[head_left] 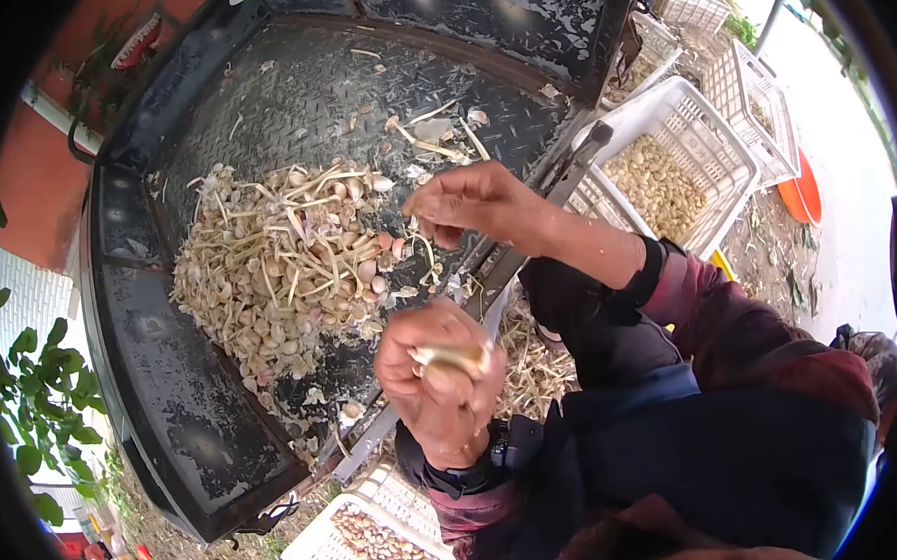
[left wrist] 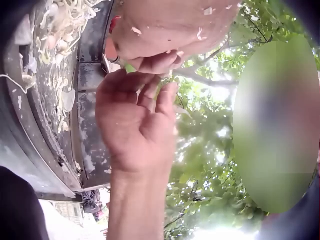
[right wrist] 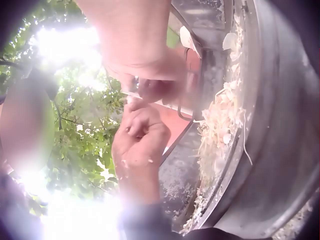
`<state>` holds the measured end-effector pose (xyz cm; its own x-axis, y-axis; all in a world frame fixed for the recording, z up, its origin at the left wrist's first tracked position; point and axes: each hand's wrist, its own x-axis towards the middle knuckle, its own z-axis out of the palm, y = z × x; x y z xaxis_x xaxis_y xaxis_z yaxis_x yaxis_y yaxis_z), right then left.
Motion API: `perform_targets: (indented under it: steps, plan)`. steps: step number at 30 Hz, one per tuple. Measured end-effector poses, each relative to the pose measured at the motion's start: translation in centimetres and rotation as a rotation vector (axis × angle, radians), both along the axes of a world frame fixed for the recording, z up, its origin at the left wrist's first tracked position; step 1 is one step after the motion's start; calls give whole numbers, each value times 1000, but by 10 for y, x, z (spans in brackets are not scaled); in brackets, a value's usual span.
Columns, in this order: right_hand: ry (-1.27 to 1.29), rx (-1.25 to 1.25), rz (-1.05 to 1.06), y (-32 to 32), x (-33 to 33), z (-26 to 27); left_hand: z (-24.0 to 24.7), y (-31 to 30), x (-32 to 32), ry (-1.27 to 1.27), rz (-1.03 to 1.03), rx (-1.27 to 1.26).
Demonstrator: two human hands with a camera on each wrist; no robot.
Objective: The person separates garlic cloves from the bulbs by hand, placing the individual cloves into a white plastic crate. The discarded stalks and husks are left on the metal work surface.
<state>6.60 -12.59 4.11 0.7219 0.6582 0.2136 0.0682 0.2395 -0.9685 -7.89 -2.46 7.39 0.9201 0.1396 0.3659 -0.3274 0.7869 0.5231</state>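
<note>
Head cam's up top, wide view looking forward and down over the metal bed [head_left: 290, 82]. Both wrist cams sit way closer, tipped sideways, looking past the hands [head_left: 438, 381] toward leafy branches [left wrist: 205, 165]. All three share the hands and part of the bed.

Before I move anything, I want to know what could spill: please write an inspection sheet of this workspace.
Surface: dark metal tray, raised sides, scuffed.
Job's things: heaped garlic in the tray; cloves in the left hand.
Clutter: loose stalks and skins scattered over the tray.
Hands: left palm up, fingers curled round the cloves; right hand above the tray's edge, fingers curled, no held item clearly visible.
Cables: nothing clearly seen.
Surroundings: white crates, one beside the person heaped with cloves; orange basin; leafy plants.
</note>
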Motion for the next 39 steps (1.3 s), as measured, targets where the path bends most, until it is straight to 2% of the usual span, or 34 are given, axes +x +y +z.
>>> perform_targets:
  steps: [1,2,3,4,5,7,11,13,14,16,17,19,21,22,23,25,26,27,28,29,31,33,35,37,39]
  plan:
    - [-73,-93,-28,8,18,-6,9,0,-5,-156,-46,64]
    - [-71,-98,-19,15,35,-9,22,11,-6,-307,-346,83]
    - [-327,-304,-107,23,49,-13,32,7,1,-568,-409,124]
    - [-586,-508,-193,32,60,-15,41,5,-3,-585,-476,129]
    - [-585,-512,-184,40,70,-17,38,-1,-2,-583,-468,125]
    - [-791,-712,-260,55,85,-24,33,-16,-2,-768,-374,-137]
    - [-852,-901,-222,77,114,-45,30,-6,-5,-756,-407,-159]
    - [-865,-898,-209,84,117,-47,33,10,-19,-398,-762,-217]
    - [-915,-939,-218,86,117,-49,32,5,-24,-394,-760,-222]
    - [-973,-979,-234,87,118,-45,31,-12,-27,-466,-446,-355]
    - [-963,-1006,-225,87,116,-44,27,-15,-19,-465,-447,-354]
    - [-965,-1029,-227,83,115,-36,19,-21,7,-873,-405,-362]
    - [-960,-969,-249,80,108,-37,23,0,-9,-509,-366,-131]
    - [-849,-933,-235,76,107,-34,10,1,-6,-432,-286,-204]
    - [-852,-931,-237,70,105,-32,6,2,-1,-250,-201,-259]
    - [-625,-733,-182,58,101,-29,-16,11,22,40,-168,-378]
    - [-628,-728,-181,53,97,-28,-30,15,33,197,-138,-415]
    - [-453,-524,-127,48,92,-28,-45,17,42,195,-134,-411]
    - [-276,-321,-70,45,85,-29,-61,20,50,299,-68,-365]
    - [-276,-318,-69,42,76,-27,-71,20,56,403,-4,-319]
    - [-38,-77,22,34,51,-13,-79,18,61,451,50,-309]
    - [-46,-79,41,29,31,-8,-82,15,67,496,109,-301]
    - [6,-66,96,29,17,-15,-84,12,69,413,132,-395]
    - [-9,-6,92,31,9,-16,-86,12,70,429,163,-401]
    - [-167,-68,3,32,7,-14,-84,13,70,382,103,-413]
